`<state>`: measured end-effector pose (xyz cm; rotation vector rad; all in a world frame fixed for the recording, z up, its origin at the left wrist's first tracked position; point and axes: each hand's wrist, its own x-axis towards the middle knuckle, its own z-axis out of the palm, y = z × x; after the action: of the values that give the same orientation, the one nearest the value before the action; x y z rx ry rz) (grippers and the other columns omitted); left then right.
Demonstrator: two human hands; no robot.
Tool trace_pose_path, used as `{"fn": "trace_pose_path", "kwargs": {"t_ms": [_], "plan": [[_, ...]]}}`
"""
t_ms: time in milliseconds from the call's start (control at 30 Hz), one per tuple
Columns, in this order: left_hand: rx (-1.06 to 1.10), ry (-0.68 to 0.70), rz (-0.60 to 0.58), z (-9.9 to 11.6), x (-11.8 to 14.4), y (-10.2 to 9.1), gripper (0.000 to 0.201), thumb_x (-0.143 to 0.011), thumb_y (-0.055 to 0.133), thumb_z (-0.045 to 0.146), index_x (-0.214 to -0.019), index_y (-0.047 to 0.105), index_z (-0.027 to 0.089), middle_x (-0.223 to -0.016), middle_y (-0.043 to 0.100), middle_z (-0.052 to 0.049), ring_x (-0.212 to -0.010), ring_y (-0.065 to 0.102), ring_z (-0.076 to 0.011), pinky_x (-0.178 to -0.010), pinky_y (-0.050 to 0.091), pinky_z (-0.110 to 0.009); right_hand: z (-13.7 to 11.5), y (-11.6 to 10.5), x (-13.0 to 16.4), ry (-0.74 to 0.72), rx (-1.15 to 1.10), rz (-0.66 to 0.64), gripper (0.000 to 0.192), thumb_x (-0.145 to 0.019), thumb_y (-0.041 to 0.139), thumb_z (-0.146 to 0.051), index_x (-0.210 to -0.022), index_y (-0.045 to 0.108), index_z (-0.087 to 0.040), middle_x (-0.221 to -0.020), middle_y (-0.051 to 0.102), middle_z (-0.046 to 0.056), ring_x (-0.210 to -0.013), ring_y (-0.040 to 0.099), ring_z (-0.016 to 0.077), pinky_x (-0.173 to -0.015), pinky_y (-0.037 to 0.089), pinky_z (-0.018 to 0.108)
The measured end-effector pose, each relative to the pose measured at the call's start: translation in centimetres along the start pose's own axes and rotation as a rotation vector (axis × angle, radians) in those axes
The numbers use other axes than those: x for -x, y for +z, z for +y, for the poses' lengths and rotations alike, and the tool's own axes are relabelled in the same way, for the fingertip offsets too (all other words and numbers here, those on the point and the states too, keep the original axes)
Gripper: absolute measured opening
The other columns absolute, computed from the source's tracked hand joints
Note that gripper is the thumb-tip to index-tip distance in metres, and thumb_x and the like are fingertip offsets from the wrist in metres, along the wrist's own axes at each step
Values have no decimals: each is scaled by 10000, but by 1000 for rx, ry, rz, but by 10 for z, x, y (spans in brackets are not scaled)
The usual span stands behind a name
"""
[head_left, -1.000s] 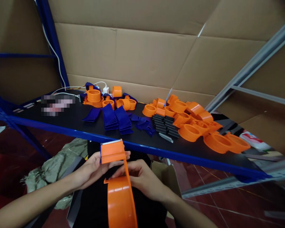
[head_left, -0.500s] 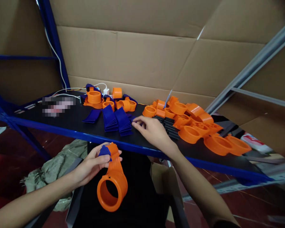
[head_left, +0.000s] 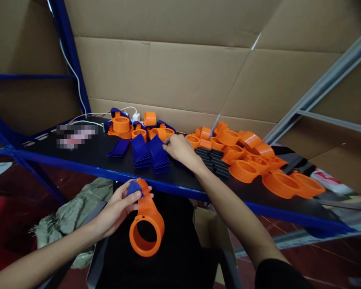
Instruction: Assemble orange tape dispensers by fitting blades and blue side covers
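left hand (head_left: 116, 208) gripping orange tape dispenser (head_left: 146, 224) below black table (head_left: 87, 154) edge, right hand (head_left: 177, 147) on blue plates (head_left: 158, 154), orange rings (head_left: 243, 170) heaped right

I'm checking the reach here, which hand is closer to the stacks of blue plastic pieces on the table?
Right. The right hand is on the table at the right edge of the blue stacks, touching or nearly so. The left hand is below the table edge, holding an orange dispenser.

Black shelf (head_left: 87, 154) under plastic parts (head_left: 243, 170)
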<state>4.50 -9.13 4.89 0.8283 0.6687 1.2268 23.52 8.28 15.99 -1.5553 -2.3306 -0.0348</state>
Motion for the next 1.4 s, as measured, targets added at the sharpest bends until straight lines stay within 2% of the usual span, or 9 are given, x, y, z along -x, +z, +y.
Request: {"fn": "trace_pose_path", "kwargs": {"t_ms": [133,233,333,467,700,833,933,1133,1400], "plan": [[11,71,4,-4,0,-2,299,-893,695,296,-1163,622,193,-1165,689,-119,-1051,676,-276,-866,579,-420,-10,-15,22,-76,-65,186,178,-895,551,-234,-974,693,-161,-980,719,108,-967,659,249,-850,479,341],[10,128,38,-4,0,-3,306,-879,713,298,-1156,615,210,-1031,674,-71,-964,661,-223,-838,580,-377,-19,-13,69,-313,-240,320,67,-878,570,-193,-901,631,-178,-1057,704,97,-1030,645,237,-903,495,351],[-5,170,80,-4,2,-1,310,-865,730,275,-1144,602,228,-993,640,-39,-947,632,-196,-846,565,-353,-27,3,124,-461,-354,291,117,-865,566,-124,-954,606,-190,-1156,699,94,-1073,660,219,-938,522,352],[-36,169,75,-3,6,4,297,-849,747,266,-1102,594,230,-1049,615,-35,-977,604,-195,-857,539,-341,-30,22,166,-470,-336,287,219,-864,548,-87,-1054,607,-176,-1247,682,134,-1096,676,237,-928,561,386],[-107,167,89,-1,9,11,357,-801,792,262,-1081,573,230,-996,615,-15,-897,595,-171,-826,500,-296,-32,29,173,-407,-350,192,164,-883,524,-73,-921,617,-203,-1308,657,129,-1127,671,265,-933,572,450],[-184,217,105,1,13,14,409,-753,821,238,-1075,570,246,-960,620,1,-868,596,-171,-822,487,-274,-37,15,183,-434,-432,140,169,-914,516,-79,-893,607,-220,-1369,616,116,-1270,587,263,-1031,516,465],[-254,234,48,3,19,12,432,-774,793,257,-1132,552,266,-986,611,-4,-856,592,-178,-806,485,-276,-38,1,187,-424,-612,20,70,-894,664,-217,-888,596,-231,-1399,595,94,-1265,586,261,-1042,500,431],[-503,406,-143,10,29,9,663,-646,872,278,-1227,553,270,-1177,563,-67,-1039,569,-269,-930,457,-355,-34,1,179,-195,-985,-126,324,-808,789,-342,-1095,680,-237,-1009,701,36,-896,634,177,-843,521,317],[-636,472,-307,18,32,12,720,-607,897,179,-1240,572,289,-1159,575,-93,-1103,573,-314,-977,445,-427,-31,26,172,-31,-1520,-332,296,-668,885,-375,-814,712,-184,-829,566,-9,-758,551,124,-702,455,254]]}}
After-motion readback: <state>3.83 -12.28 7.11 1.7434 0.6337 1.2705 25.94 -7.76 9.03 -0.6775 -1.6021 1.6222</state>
